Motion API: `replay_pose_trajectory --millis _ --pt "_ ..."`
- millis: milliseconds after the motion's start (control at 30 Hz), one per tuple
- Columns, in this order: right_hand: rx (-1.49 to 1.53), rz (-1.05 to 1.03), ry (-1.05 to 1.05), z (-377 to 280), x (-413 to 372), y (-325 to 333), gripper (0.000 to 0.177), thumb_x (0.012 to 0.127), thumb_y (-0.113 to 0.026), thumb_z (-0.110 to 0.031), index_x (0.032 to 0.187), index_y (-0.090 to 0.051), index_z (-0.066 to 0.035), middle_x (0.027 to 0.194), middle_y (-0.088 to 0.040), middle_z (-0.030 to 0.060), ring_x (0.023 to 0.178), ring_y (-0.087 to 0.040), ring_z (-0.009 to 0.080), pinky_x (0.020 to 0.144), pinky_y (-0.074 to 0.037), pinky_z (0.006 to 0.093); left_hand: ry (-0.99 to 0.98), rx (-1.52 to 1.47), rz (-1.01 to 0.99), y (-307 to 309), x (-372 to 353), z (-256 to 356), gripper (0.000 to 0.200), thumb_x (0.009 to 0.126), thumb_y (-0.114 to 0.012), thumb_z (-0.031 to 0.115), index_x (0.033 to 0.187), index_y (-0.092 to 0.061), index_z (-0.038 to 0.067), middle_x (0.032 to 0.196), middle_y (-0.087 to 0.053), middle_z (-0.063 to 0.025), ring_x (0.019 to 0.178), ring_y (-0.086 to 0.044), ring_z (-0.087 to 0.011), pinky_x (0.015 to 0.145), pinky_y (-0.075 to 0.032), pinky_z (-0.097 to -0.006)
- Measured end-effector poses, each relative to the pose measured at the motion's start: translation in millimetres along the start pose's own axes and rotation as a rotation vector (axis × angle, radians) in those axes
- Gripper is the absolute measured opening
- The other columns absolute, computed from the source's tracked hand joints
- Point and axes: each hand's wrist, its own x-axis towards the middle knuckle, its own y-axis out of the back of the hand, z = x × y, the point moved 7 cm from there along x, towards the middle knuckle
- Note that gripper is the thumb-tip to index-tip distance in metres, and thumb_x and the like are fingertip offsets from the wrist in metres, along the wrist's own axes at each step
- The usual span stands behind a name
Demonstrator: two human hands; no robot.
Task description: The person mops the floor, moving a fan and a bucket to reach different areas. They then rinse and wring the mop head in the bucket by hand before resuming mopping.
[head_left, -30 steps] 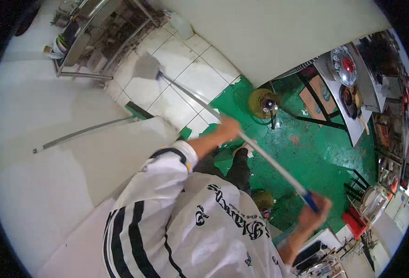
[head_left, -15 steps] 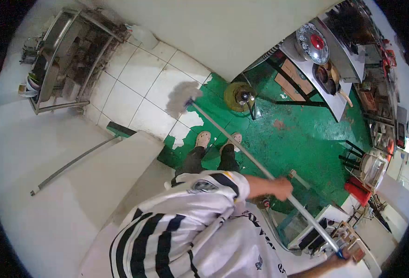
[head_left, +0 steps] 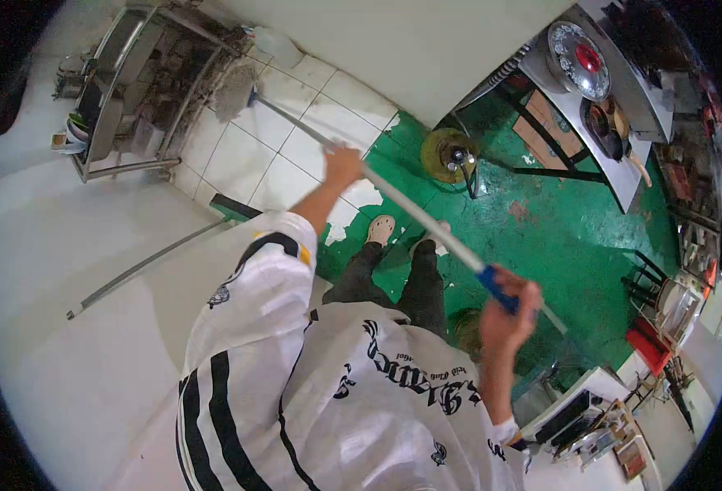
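A long mop [head_left: 410, 206] runs diagonally across the view, its grey fluffy head [head_left: 234, 90] on the white tiles beside the metal rack. My left hand [head_left: 343, 166] is wrapped round the upper-middle part of the pole as seen here, with the arm stretched forward. Near the blue grip at the other end, my right hand [head_left: 512, 304] is closed round the handle, slightly blurred. Both feet, in light clogs, stand on the green floor [head_left: 533, 237] below the pole.
A metal rack [head_left: 132, 90] with dishes stands at the upper left. A broom [head_left: 148, 262] leans by the left wall. A round greenish cylinder [head_left: 449, 155] stands near the wall corner. A table [head_left: 623, 184] with pans and a lidded pot is at the upper right.
The mop head has moved up and left across the tiles to the rack. Both hands have moved forward and left with the pole.
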Motion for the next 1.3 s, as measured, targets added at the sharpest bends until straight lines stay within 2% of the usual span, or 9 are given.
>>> replay_pose_trajectory --millis 267,300,333,400,467,633,900,1167,1300 --pt "-0.152 0.484 0.491 -382 -180 359 0.017 0.083 -0.046 -0.016 0.088 -0.053 -0.001 0.069 -0.047 0.0077 0.068 -0.048 0.0202 0.079 -0.042 0.0397 -0.880 -0.639 -0.409 81 -221 415 0.013 0.063 -0.061 0.020 0.075 -0.065 0.019 0.069 -0.060 -0.0113 0.069 -0.057 -0.0344 0.068 -0.032 -0.0619" --pt "0.086 -0.102 0.297 -394 -167 239 0.014 0.084 -0.044 -0.015 0.076 -0.050 -0.004 0.063 -0.039 0.0036 0.059 -0.039 0.0162 0.063 -0.039 0.0318 -1.080 -0.649 -0.523 121 -252 442 0.013 0.061 -0.062 0.021 0.072 -0.064 0.014 0.071 -0.061 -0.0155 0.070 -0.058 -0.0358 0.064 -0.034 -0.0599" --pt "-0.157 0.691 0.782 -413 -203 205 0.036 0.085 -0.041 -0.027 0.052 -0.033 -0.018 0.043 -0.034 -0.0031 0.041 -0.036 0.0107 0.043 -0.032 0.0290 -1.132 -0.692 -0.598 121 -280 475 0.018 0.059 -0.061 0.019 0.071 -0.063 0.006 0.070 -0.061 -0.0186 0.071 -0.060 -0.0357 0.060 -0.041 -0.0546" --pt "-0.237 0.552 0.755 -441 -235 229 0.034 0.087 -0.037 -0.025 0.053 -0.036 -0.018 0.042 -0.035 -0.0029 0.039 -0.035 0.0098 0.042 -0.033 0.0280 -1.219 -0.712 -0.615 122 -313 510 0.023 0.057 -0.061 0.019 0.070 -0.061 -0.001 0.067 -0.060 -0.0194 0.068 -0.061 -0.0345 0.057 -0.048 -0.0456" --pt "-0.274 1.168 0.759 -410 -257 282 0.034 0.086 -0.038 -0.028 0.054 -0.038 -0.017 0.043 -0.037 -0.0021 0.037 -0.033 0.0101 0.041 -0.033 0.0283 -1.178 -0.718 -0.575 90 -325 527 0.020 0.055 -0.062 0.016 0.067 -0.061 0.000 0.065 -0.060 -0.0176 0.067 -0.061 -0.0329 0.057 -0.050 -0.0422" --pt "0.024 0.856 0.533 -290 -244 429 0.029 0.083 -0.046 -0.018 0.057 -0.035 -0.012 0.053 -0.032 -0.0012 0.050 -0.032 0.0120 0.051 -0.030 0.0257 -1.152 -0.564 -0.661 14 -272 481 0.021 0.052 -0.065 0.023 0.065 -0.064 0.007 0.062 -0.060 -0.0131 0.060 -0.060 -0.0316 0.054 -0.049 -0.0430" --pt "0.309 0.416 0.090 -65 -73 213 0.022 0.081 -0.053 -0.024 0.067 -0.043 -0.010 0.061 -0.041 0.0037 0.065 -0.044 0.0181 0.079 -0.038 0.0393 -0.737 -0.042 -0.432 -51 -68 241 0.013 0.059 -0.064 0.023 0.064 -0.063 0.011 0.066 -0.060 -0.0099 0.072 -0.059 -0.0277 0.057 -0.043 -0.0439" --pt "-0.174 1.057 0.468 -282 -185 303 0.019 0.082 -0.048 -0.020 0.069 -0.045 -0.007 0.057 -0.042 0.0027 0.055 -0.043 0.0158 0.059 -0.038 0.0317 -1.064 -0.383 -0.482 26 -229 440 0.014 0.064 -0.059 0.023 0.076 -0.066 0.020 0.069 -0.062 -0.0095 0.063 -0.060 -0.0312 0.056 -0.047 -0.0455" --pt "-0.074 0.676 0.636 -395 -255 343 0.031 0.084 -0.041 -0.023 0.055 -0.035 -0.015 0.044 -0.033 -0.0014 0.039 -0.030 0.0105 0.044 -0.031 0.0282 -1.266 -0.599 -0.502 67 -327 518 0.017 0.054 -0.060 0.019 0.061 -0.062 0.004 0.057 -0.059 -0.0148 0.056 -0.059 -0.0323 0.049 -0.047 -0.0436"
